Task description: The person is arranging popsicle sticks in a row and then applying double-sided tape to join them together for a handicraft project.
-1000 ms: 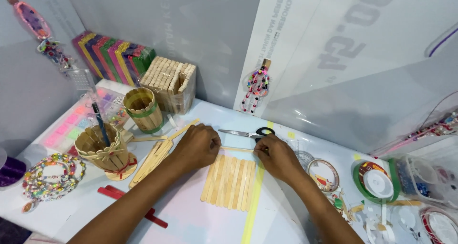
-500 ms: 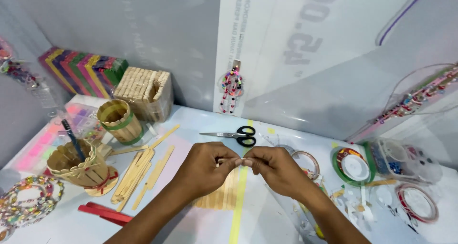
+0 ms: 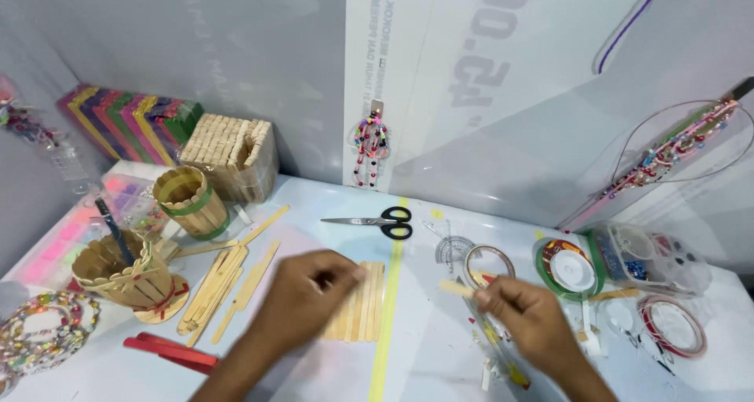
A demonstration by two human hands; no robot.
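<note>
A flat panel of pale craft sticks (image 3: 363, 304) laid side by side rests on the white table (image 3: 424, 363), beside a yellow tape line (image 3: 389, 308). My left hand (image 3: 302, 296) lies over the panel's left part, fingers curled on the sticks. Right of the tape line, my right hand (image 3: 522, 315) pinches one short pale stick (image 3: 457, 289), lifted a little off the table. The two hands are apart.
Black-handled scissors (image 3: 377, 223) lie behind the panel. Loose sticks (image 3: 224, 280), red sticks (image 3: 169, 351), a stick basket (image 3: 122, 272), a round stick cup (image 3: 187, 201) and a stick box (image 3: 236, 154) sit left. Tape rolls (image 3: 567, 268), a protractor (image 3: 455, 251) and bead tubs (image 3: 648, 260) sit right.
My hands met above the stick panel, then parted. My right hand has moved right with a short stick. The view has also shifted.
</note>
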